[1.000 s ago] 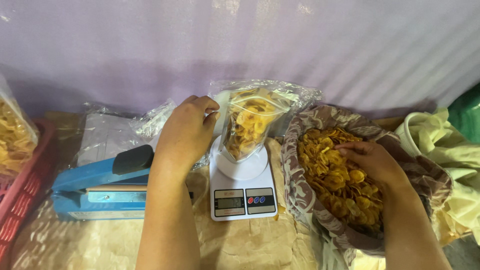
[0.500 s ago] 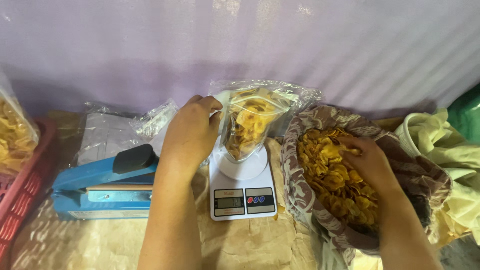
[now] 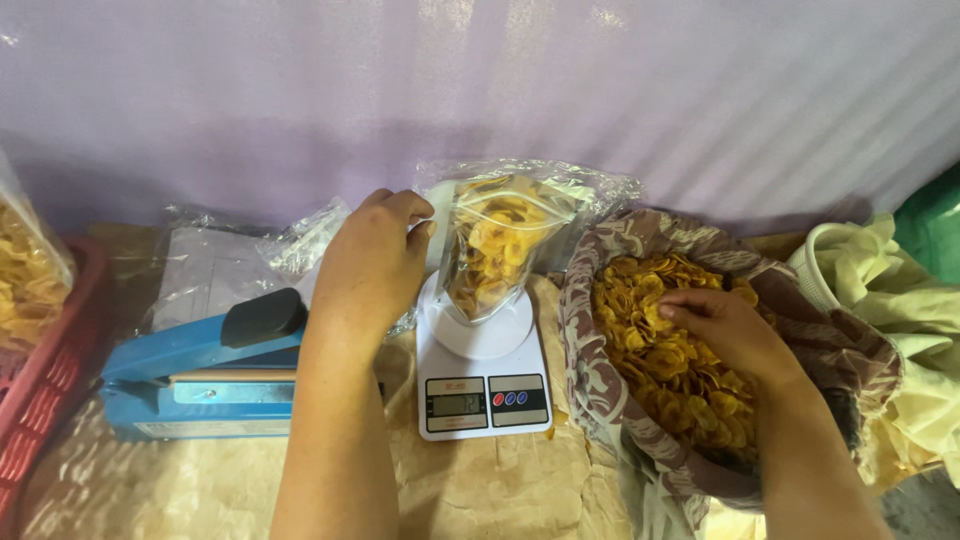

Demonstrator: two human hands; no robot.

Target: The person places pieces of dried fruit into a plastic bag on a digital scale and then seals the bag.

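Note:
A clear plastic pouch (image 3: 495,255) part-filled with yellow chips stands upright on a white kitchen scale (image 3: 480,385). My left hand (image 3: 375,262) holds the pouch's left edge near its open top. To the right sits a large patterned cloth-lined sack (image 3: 600,340) full of loose yellow chips (image 3: 660,350). My right hand (image 3: 725,330) rests in that pile, fingers curled down over the chips; whether it holds any is hidden.
A blue heat sealer with a black handle (image 3: 215,365) lies left of the scale. A red crate (image 3: 50,385) with a bag of chips is at the far left. Clear empty bags (image 3: 230,265) lie behind the sealer. Yellow cloth (image 3: 900,300) is bundled at right.
My right hand has shifted slightly within the chip pile. My left hand stays on the pouch, which has not moved.

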